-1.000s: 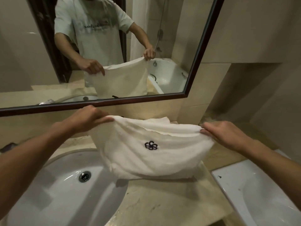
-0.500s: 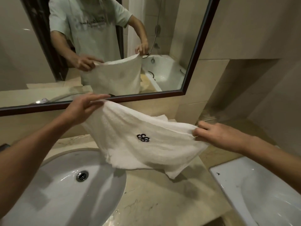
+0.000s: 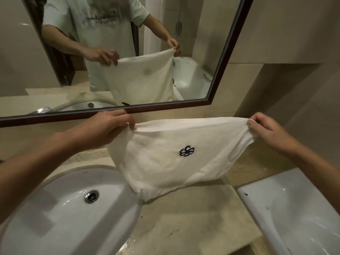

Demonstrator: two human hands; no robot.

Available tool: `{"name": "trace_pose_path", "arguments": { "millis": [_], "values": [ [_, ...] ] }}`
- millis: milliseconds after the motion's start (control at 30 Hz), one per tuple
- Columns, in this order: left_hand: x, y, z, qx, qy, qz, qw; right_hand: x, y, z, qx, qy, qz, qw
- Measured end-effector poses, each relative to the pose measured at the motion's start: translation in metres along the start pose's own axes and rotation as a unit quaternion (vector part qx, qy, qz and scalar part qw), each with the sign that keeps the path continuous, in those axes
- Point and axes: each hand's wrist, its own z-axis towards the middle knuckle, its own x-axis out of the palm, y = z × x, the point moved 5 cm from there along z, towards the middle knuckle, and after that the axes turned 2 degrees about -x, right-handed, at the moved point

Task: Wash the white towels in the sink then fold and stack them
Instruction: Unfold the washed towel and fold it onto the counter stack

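1. your left grip (image 3: 108, 129) pinches the top left corner of the towel (image 3: 165, 159), fingers curled over the edge, thumb side toward you.
2. your right grip (image 3: 266, 129) pinches the top right corner, fingers folded round the cloth.
3. the towel hangs stretched between both grips, its top edge roughly level, held up above the tabletop (image 3: 184, 218).
4. it is white, with a dark blue looped emblem (image 3: 186, 150) facing you, a little right of the cloth's middle.
5. its lower edge sags, bunched at the bottom left; it hangs just over the right rim of the sink (image 3: 64, 208) and the tabletop. whether it touches them, you cannot tell from here.
6. the sink is a white oval bowl at lower left, with a metal drain (image 3: 91, 196) in its floor.
7. a second white basin (image 3: 294, 208) sits at lower right, apart from the towel, with a few dark specks on it.
8. the tabletop is beige stone, wet and glinting near the sink's front edge.
9. the mirror (image 3: 217, 80), dark-framed, stands behind the towel and reflects you holding it, plus a bathtub further back.
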Motion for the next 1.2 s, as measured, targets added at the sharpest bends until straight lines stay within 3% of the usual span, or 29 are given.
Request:
{"name": "trace_pose_path", "arguments": {
  "millis": [133, 200, 267, 333, 400, 433, 500, 533, 567, 700, 800, 900, 1000, 1200],
  "values": [
    [0.039, 0.032, 0.002, -0.224, 0.039, -0.083, 0.970, 0.021, 0.016, 0.013, -0.060, 0.049, -0.133, 0.988],
    [0.052, 0.035, 0.004, -0.311, 0.041, -0.180, 0.932, 0.031, 0.008, 0.017, -0.065, 0.098, -0.202, 0.972],
    [0.056, 0.031, 0.009, -0.366, 0.027, -0.259, 0.894, 0.023, 0.006, 0.022, -0.105, 0.073, -0.250, 0.960],
    [0.035, 0.021, 0.021, -0.343, -0.037, -0.236, 0.909, 0.003, 0.010, 0.029, -0.122, -0.029, -0.273, 0.954],
    [-0.002, 0.009, 0.031, -0.237, -0.161, -0.173, 0.942, -0.015, 0.014, 0.032, -0.100, -0.125, -0.240, 0.957],
    [-0.014, 0.005, 0.034, -0.180, -0.174, -0.123, 0.960, -0.015, 0.017, 0.030, -0.099, -0.129, -0.239, 0.957],
    [-0.010, -0.001, 0.036, -0.106, -0.035, 0.047, 0.993, -0.001, 0.013, 0.026, -0.100, -0.057, -0.258, 0.959],
    [0.002, 0.000, 0.031, -0.090, 0.041, 0.108, 0.989, 0.003, 0.010, 0.023, -0.094, -0.047, -0.254, 0.961],
    [0.009, 0.005, 0.027, -0.096, 0.065, 0.140, 0.983, 0.002, 0.011, 0.023, -0.093, -0.066, -0.245, 0.963],
    [0.005, 0.011, 0.028, -0.167, -0.058, 0.038, 0.983, 0.004, 0.010, 0.017, -0.051, -0.136, -0.209, 0.967],
    [0.005, 0.016, 0.031, -0.211, 0.023, 0.035, 0.977, 0.006, 0.009, 0.015, -0.029, -0.148, -0.177, 0.973],
    [-0.005, 0.022, 0.035, -0.211, -0.023, -0.031, 0.977, 0.004, 0.019, 0.012, -0.018, -0.189, -0.122, 0.974],
    [0.014, 0.024, 0.025, -0.224, 0.076, -0.041, 0.971, 0.015, 0.020, 0.010, 0.004, -0.124, -0.126, 0.984],
    [-0.003, 0.024, 0.028, -0.190, 0.016, -0.054, 0.980, 0.008, 0.016, 0.008, -0.013, -0.160, -0.110, 0.981]
  ]
}}
